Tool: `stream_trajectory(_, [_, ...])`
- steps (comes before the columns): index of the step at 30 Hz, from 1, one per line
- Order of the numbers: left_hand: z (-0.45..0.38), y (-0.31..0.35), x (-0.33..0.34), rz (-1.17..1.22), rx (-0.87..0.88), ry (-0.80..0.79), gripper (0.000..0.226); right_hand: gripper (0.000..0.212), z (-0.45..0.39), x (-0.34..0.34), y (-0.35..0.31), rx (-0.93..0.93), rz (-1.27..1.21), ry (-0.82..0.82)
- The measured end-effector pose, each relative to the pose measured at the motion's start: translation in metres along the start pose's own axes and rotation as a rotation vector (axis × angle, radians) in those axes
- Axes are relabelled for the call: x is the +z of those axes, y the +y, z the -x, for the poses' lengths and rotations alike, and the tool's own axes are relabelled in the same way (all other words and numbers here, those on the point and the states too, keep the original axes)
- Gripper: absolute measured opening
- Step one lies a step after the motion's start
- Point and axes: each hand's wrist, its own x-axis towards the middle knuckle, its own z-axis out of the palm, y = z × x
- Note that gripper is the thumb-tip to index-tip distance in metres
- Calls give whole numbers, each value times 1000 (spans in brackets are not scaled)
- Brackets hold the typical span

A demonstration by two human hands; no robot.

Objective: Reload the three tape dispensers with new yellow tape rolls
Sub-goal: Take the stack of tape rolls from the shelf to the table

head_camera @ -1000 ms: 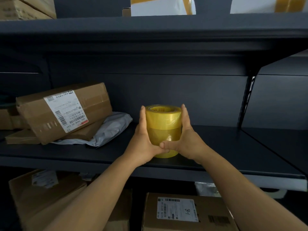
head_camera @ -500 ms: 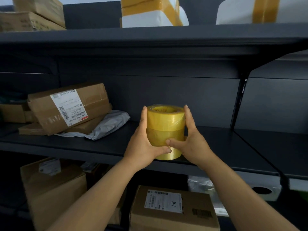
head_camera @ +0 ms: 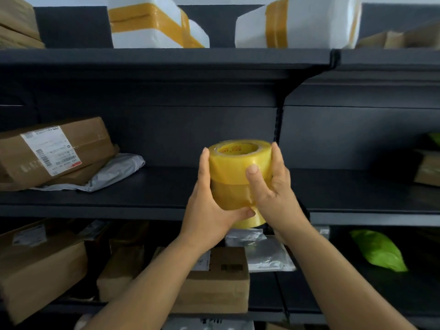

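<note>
Yellow tape rolls, stacked upright, are held in front of a dark shelf by both hands: the left hand cups one side, the right hand wraps the other. A labelled cardboard box lies on the shelf, well to the left.

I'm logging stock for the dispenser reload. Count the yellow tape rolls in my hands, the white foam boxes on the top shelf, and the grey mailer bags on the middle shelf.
Yellow tape rolls: 3
White foam boxes: 2
Grey mailer bags: 1
Total: 6
</note>
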Motion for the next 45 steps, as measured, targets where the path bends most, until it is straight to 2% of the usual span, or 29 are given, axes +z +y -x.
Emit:
stream_trajectory(6, [23,19,42,133,28,-188,134,93,42,-45,4,143,-4,230])
stream_trajectory(11, [55,30,67,270,49,-347,132,79,98,-73,5,210,35,404])
stream_trajectory(19, [137,68,108,433,112,-675,132,91,217,-116,-1,273,88,727])
stream_trajectory(30, [264,149,163,645,153,-1062,132,88,384,-182,-25,388,252,1087])
stream_trajectory(35, [315,191,178,642,219,-1137,132,90,447,-209,-43,401,268,1204])
stream_trajectory(45, [429,285,207,655,326,-1148,130,89,572,-282,-79,423,297,1289])
